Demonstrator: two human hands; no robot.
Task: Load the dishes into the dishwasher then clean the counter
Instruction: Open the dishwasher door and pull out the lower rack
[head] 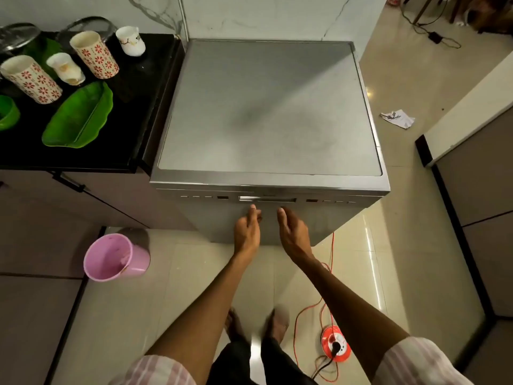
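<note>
A silver dishwasher (266,112) stands in front of me with its door closed; the handle recess (268,200) is on the front edge. My left hand (247,232) and my right hand (293,233) reach side by side toward the door just below that handle, fingers relaxed, holding nothing. On the black counter (130,87) to the left stand two tall floral cups (95,54) (30,83), two white cups (130,40) (65,68), a green leaf-shaped plate (79,118) and a green bowl (8,112) at the edge.
A pink bucket (115,257) sits on the floor at the left. An orange cable reel (334,344) with its cord lies at the right of my feet. A crumpled paper (398,118) lies on the floor, and a cabinet (472,173) stands at the right.
</note>
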